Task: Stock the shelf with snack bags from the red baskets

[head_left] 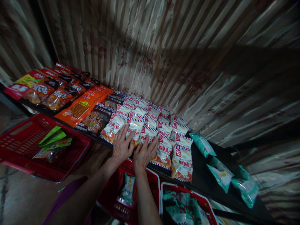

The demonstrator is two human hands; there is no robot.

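Observation:
My left hand [122, 144] lies with its fingers spread on the front row of white snack bags [182, 164], which have striped blue and red edges. Just to its right, my right hand [144, 153] rests flat on neighbouring bags of the same kind, fingers apart. Neither hand grips anything. The white bags stand in several overlapping rows on a black shelf [208, 184]. Left of them lie dark brown snack packs [95, 120] with checkered tops. My palms and fingers cover parts of the front bags.
Orange packs [76, 109] and bagged snacks [58, 97] fill the shelf's left end. Green bags [220, 173] lie at the right. Below are a red basket [14, 134] with a few packets, a second red basket [153, 187], and another [208, 203] of green bags. A striped curtain [150, 47] hangs behind.

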